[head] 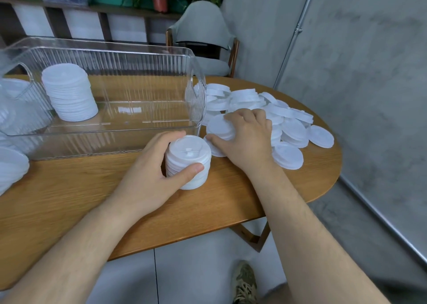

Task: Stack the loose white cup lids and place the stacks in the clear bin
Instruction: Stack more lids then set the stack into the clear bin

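Observation:
My left hand [150, 165] grips a short stack of white lids [191, 158] that stands on the wooden table just in front of the clear bin [115, 139]. To its right, my right hand [247, 139] curls its fingers and thumb around a loose lid [219, 125] at the near edge of a heap of loose white lids [277, 116]. Inside the bin, at its left end, stands a tall stack of lids [69, 93].
More white lids [11, 165] lie at the table's left edge, partly out of frame. The rounded table end [332, 172] drops off right of the heap. A grey chair [205, 37] stands behind the table; a concrete wall rises at right.

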The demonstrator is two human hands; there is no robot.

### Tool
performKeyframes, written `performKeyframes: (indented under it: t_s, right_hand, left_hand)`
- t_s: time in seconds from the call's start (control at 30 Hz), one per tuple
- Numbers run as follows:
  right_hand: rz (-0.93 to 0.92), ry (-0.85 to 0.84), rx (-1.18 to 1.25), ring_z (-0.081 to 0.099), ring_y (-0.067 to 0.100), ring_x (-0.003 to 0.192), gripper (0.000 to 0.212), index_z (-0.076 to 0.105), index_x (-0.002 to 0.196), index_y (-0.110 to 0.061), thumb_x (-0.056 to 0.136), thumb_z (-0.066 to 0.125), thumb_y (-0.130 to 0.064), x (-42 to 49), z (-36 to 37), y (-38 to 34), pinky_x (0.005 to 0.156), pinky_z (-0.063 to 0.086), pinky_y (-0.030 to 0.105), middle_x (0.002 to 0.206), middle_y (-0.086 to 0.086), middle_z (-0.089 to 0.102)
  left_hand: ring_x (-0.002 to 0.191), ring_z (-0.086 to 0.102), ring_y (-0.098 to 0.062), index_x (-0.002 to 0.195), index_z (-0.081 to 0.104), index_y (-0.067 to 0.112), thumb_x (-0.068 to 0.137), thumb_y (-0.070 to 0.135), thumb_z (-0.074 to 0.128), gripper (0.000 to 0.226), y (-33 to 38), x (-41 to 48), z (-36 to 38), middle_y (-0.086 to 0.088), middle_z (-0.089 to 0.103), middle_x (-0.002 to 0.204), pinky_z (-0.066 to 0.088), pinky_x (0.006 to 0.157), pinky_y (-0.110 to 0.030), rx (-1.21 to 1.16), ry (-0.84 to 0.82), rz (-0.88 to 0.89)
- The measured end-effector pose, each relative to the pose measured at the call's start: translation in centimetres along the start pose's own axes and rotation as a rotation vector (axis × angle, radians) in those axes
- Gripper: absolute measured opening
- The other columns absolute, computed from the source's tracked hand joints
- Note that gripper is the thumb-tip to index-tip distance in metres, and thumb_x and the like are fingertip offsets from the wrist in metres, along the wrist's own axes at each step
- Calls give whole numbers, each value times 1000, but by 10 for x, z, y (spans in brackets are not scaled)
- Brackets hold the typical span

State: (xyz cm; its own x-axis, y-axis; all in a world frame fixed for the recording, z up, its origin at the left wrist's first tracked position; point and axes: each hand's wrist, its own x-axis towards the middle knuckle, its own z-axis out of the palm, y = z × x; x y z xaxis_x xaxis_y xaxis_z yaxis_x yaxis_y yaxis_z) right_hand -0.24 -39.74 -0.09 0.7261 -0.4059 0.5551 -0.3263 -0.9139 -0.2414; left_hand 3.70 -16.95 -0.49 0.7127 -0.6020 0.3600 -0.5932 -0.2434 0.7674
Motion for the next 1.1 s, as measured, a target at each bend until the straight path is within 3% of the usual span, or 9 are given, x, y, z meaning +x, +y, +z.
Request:
performKeyframes:
  t_s: [0.2, 0.43, 0.5, 0.57, 0.6, 0.77, 1.0, 1.1]
  right_hand:
    - [7, -44, -8, 39, 23, 122, 60, 65, 129, -26, 81, 68, -63, -2, 0, -2, 93, 22, 33, 131, -4, 59]
    - [44, 45, 251, 50, 21, 122, 55, 68, 122, -22, 79, 74, -56, -10, -9, -3, 103, 39, 39, 128, -3, 61]
    - [41, 34, 384, 52, 11, 118, 53, 67, 122, -20, 80, 77, -51, -16, -17, -3, 101, 44, 28, 125, -4, 60]
    - [31, 12, 481, 49, -1, 113, 49, 67, 121, -19, 81, 80, -43, -22, -26, -3, 93, 38, 8, 123, -6, 58]
    - [14, 12, 511, 48, -2, 113, 46, 67, 121, -20, 82, 80, -41, -25, -30, -4, 91, 36, 6, 122, -8, 58]
    - [-133, 3, 655, 53, 7, 123, 39, 67, 119, -20, 83, 79, -31, -34, -45, -9, 97, 40, 15, 124, -6, 60]
    - [-252, -147, 756, 53, 10, 124, 40, 68, 118, -15, 82, 78, -26, -37, -43, -22, 97, 38, 14, 125, 0, 58]
    - [-285, -207, 781, 52, 9, 125, 40, 68, 119, -13, 81, 78, -23, -38, -40, -26, 100, 36, 13, 128, 1, 56]
  left_hand:
    - [123, 38, 21, 140, 46, 38, 72, 68, 64, 77, 1, -1, 0, 34, 45, 133, 27, 93, 5, 1, -6, -7]
    - [125, 39, 16, 144, 41, 37, 70, 68, 67, 85, -1, -2, -2, 28, 42, 135, 30, 93, 1, 13, 7, -39]
    - [125, 41, 13, 143, 43, 35, 69, 71, 66, 85, -1, -2, -2, 27, 43, 135, 31, 94, -1, 16, 2, -41]
    - [125, 43, 10, 143, 44, 34, 69, 72, 65, 85, -1, -1, -2, 26, 43, 135, 32, 94, -3, 18, -1, -44]
    - [125, 42, 11, 143, 44, 35, 69, 72, 64, 85, -1, -1, -2, 26, 43, 136, 31, 94, -2, 23, -2, -46]
    - [125, 41, 11, 144, 44, 34, 69, 73, 65, 86, 0, -1, -2, 26, 44, 136, 31, 92, -2, 33, -3, -52]
    - [122, 43, 17, 142, 44, 40, 69, 68, 71, 82, 3, -1, -1, 28, 47, 133, 32, 91, 1, -9, -32, -60]
    - [127, 43, 12, 147, 39, 41, 67, 70, 73, 92, 0, -1, -2, 27, 46, 140, 34, 99, -9, -26, -29, -70]
